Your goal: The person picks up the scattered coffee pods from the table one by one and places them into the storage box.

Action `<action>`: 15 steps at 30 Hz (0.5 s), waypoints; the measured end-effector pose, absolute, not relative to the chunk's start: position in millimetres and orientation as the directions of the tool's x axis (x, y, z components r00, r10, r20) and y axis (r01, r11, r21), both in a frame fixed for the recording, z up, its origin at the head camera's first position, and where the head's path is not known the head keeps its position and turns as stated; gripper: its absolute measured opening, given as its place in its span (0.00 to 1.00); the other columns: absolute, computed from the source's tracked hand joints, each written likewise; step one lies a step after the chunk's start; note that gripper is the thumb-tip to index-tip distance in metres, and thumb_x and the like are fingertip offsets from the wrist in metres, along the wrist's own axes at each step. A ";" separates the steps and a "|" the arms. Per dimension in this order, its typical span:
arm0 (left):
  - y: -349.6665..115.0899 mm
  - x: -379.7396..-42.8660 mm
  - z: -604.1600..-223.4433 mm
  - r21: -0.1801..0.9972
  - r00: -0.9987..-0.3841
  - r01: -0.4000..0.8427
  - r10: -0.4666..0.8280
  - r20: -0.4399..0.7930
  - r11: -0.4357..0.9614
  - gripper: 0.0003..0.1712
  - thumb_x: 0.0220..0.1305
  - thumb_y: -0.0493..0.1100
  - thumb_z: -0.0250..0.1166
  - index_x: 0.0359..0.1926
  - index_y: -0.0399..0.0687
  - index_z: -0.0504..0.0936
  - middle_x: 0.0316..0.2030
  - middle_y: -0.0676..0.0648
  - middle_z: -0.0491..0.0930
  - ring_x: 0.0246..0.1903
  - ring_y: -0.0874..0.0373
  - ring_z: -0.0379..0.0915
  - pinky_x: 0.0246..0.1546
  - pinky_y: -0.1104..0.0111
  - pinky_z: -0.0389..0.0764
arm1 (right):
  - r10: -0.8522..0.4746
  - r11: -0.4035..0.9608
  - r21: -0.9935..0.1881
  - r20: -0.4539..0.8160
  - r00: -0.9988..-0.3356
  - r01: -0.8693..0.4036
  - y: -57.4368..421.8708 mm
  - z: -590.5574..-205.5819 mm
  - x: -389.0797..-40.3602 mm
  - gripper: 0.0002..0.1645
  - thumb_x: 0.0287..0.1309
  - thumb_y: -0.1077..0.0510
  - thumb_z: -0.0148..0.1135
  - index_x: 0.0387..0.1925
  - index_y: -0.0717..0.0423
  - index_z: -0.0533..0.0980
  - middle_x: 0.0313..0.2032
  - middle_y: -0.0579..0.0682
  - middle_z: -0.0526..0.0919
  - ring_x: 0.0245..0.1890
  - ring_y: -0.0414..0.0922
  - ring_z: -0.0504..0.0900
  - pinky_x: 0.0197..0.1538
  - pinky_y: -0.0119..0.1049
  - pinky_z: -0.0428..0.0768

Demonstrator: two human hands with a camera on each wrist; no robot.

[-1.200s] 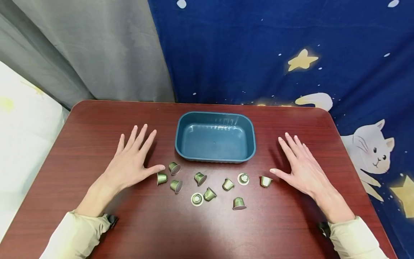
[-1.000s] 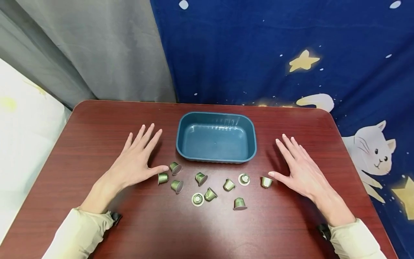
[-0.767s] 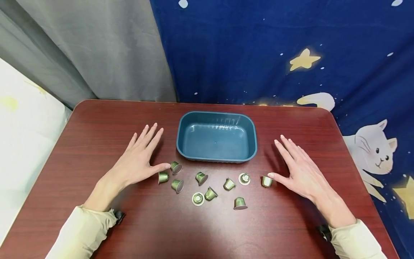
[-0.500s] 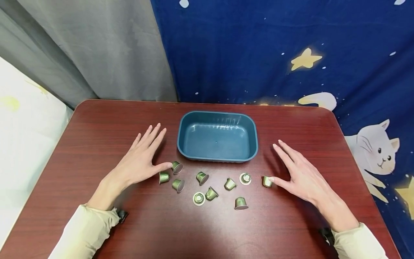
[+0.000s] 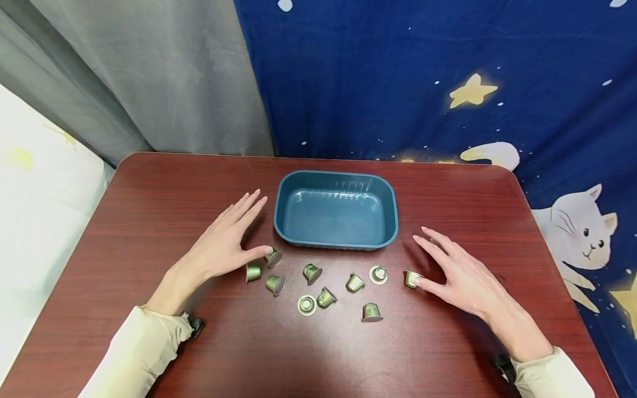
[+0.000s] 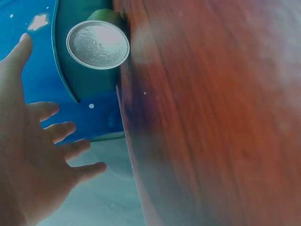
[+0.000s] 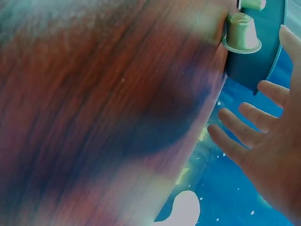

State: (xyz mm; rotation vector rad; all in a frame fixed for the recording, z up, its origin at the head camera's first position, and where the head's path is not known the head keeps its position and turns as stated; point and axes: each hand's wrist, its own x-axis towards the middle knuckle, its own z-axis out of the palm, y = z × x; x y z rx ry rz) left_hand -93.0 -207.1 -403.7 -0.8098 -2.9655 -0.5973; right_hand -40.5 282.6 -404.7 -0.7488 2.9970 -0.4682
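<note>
In the head view my left hand (image 5: pixel 219 246) hovers over the table's left side with fingers spread and nothing held. Its thumb tip overlaps a green coffee capsule (image 5: pixel 276 259); a second capsule (image 5: pixel 254 271) lies just below the thumb. My right hand (image 5: pixel 463 276) is on the other side, fingers extended and likewise holding nothing. Its thumb tip partly covers the rightmost capsule (image 5: pixel 410 278). The left wrist view has a capsule (image 6: pixel 98 44) with its silver lid facing the camera, beyond the spread fingers. A capsule (image 7: pixel 242 35) stands lid-down in the right wrist view.
A blue rectangular bin (image 5: pixel 335 245) with nothing in it stands at the back middle of the reddish-brown table (image 5: pixel 259 354). Several more capsules, such as an upright one (image 5: pixel 372 313), lie scattered in front of it. Grey and blue curtains (image 5: pixel 348 83) hang behind the table.
My left hand has moved right and slightly inward, its thumb now over a capsule. The right hand has lowered and shifted a little left, its thumb over the rightmost capsule. The capsules lie as before.
</note>
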 end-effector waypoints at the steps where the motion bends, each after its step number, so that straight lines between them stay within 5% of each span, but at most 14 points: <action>1: -206.8 -93.3 -403.9 0.364 -0.866 0.490 0.488 0.104 0.792 0.57 0.59 0.73 0.62 0.80 0.58 0.46 0.79 0.53 0.40 0.77 0.50 0.39 0.70 0.46 0.54 | -0.465 0.838 -0.294 0.052 -0.884 -0.459 282.3 -405.0 -40.2 0.49 0.54 0.31 0.67 0.73 0.44 0.65 0.73 0.49 0.61 0.69 0.52 0.64 0.58 0.55 0.73; 15: -199.3 -103.1 -398.2 0.416 -0.863 0.475 0.502 0.051 0.775 0.54 0.59 0.76 0.58 0.79 0.58 0.52 0.78 0.55 0.42 0.75 0.51 0.46 0.67 0.47 0.62 | -0.419 0.855 -0.344 -0.019 -0.908 -0.387 277.2 -409.9 -33.7 0.35 0.58 0.31 0.63 0.61 0.44 0.78 0.60 0.45 0.76 0.62 0.49 0.72 0.58 0.54 0.74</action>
